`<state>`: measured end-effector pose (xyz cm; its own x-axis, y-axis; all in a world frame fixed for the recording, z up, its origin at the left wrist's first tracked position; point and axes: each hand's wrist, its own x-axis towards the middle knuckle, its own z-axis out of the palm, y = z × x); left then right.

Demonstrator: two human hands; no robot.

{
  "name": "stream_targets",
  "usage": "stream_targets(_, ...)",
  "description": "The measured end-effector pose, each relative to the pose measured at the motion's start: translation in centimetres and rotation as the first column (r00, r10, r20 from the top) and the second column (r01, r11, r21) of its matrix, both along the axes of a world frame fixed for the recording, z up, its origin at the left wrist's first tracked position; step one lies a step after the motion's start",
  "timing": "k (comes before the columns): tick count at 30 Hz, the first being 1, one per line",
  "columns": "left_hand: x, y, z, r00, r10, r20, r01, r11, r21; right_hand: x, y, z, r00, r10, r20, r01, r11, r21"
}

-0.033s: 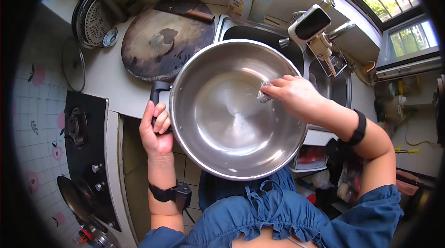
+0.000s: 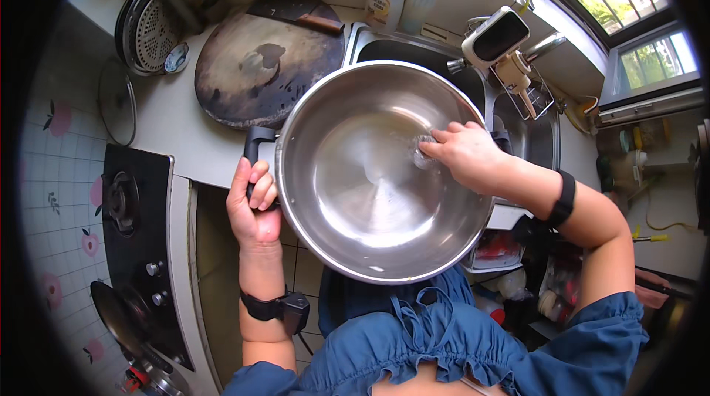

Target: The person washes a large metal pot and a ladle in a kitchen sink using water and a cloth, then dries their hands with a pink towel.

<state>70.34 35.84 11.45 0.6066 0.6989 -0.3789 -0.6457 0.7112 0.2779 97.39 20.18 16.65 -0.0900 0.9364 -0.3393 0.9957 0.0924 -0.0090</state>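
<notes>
A wide stainless steel pot [image 2: 370, 241] is held tilted over the counter edge, its shiny inside facing me. My left hand [image 2: 255, 200] is closed around the black handle [image 2: 255, 144] on the pot's left side. My right hand [image 2: 470, 156] reaches over the right rim, fingers pinched on a silvery steel wool scrubber [image 2: 423, 153]. The scrubber lies against the inner wall, partly covered by my fingertips. Another dark handle [image 2: 501, 141] shows behind my right wrist.
Behind the pot is a double sink [image 2: 384, 48]. A round chopping board [image 2: 237, 85] with a cleaver [image 2: 318, 22] stands back left. Bottles [image 2: 420, 4] line the wall. A black gas stove [image 2: 133, 211] is at left, and a wire rack [image 2: 543, 100] sits by the sink.
The pot and my left hand have shifted slightly to the right. My right hand and the scrubber have moved a little along the inner wall.
</notes>
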Motion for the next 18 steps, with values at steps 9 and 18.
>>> stream_targets(9,0.3,-1.0,-0.5,0.996,-0.025,0.090,0.018,0.997,0.081,-0.7,2.5,-9.0,0.877,-0.478,-0.040,0.369,0.725,-0.582)
stream_targets(18,0.7,-1.2,-0.2,1.000,0.022,-0.015,-0.019,0.986,0.165,-11.1,4.4,-5.9,0.480,-0.553,-0.681,-0.218,0.677,-0.703)
